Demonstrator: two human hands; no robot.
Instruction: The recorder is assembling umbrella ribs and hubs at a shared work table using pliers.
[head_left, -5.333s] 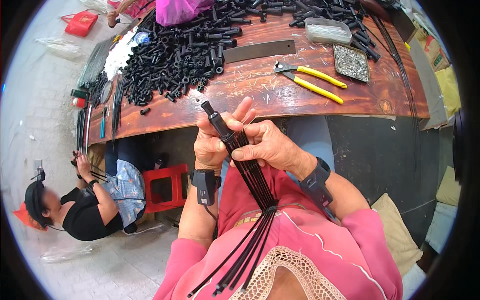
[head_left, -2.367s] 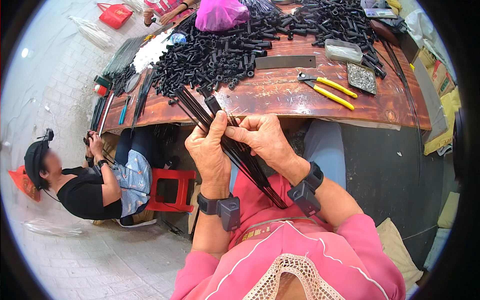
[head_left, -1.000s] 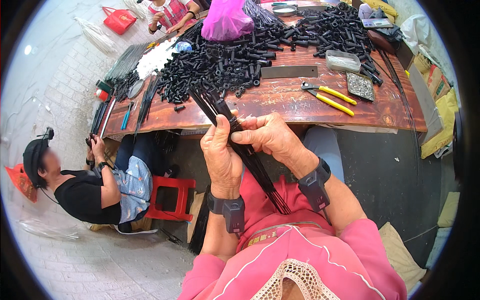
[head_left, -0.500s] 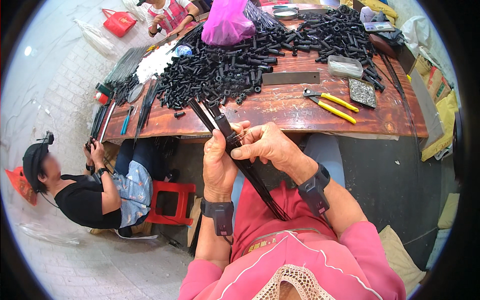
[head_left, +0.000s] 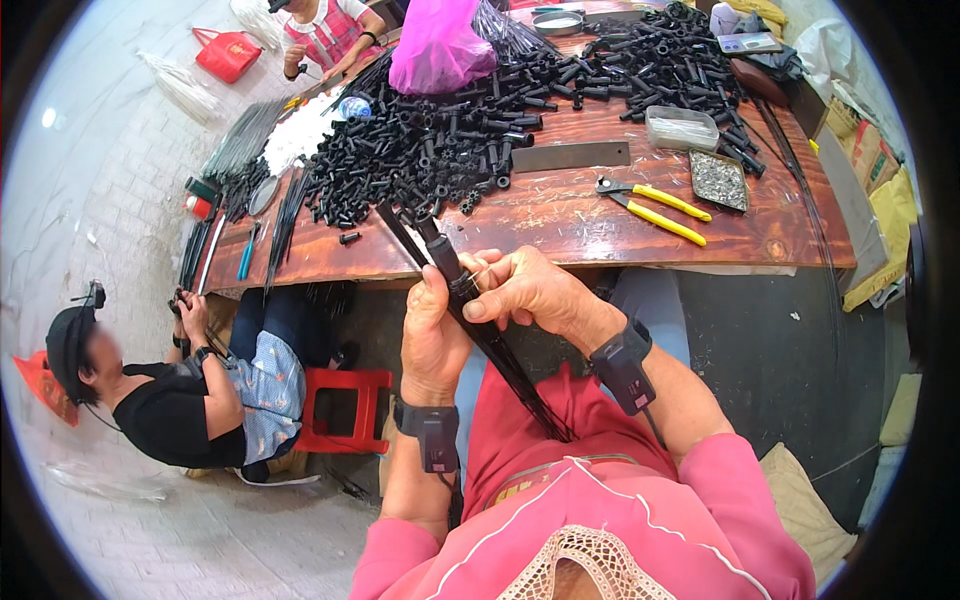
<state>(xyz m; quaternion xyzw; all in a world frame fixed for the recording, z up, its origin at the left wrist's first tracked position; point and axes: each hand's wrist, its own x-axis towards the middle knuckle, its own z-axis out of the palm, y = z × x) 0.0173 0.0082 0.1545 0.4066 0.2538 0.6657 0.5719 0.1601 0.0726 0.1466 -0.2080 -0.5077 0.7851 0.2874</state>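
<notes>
curling around a black tube and thin black rods, the left hand has its grip closed; the right hand touches them, its grip unclear.

The bundle of black rods partly hides the left hand; whatever the right hand pinches is too small to tell. The top edge cuts off the purple bag and the person beyond the worktop. The face of the seated co-worker is blurred.
</notes>
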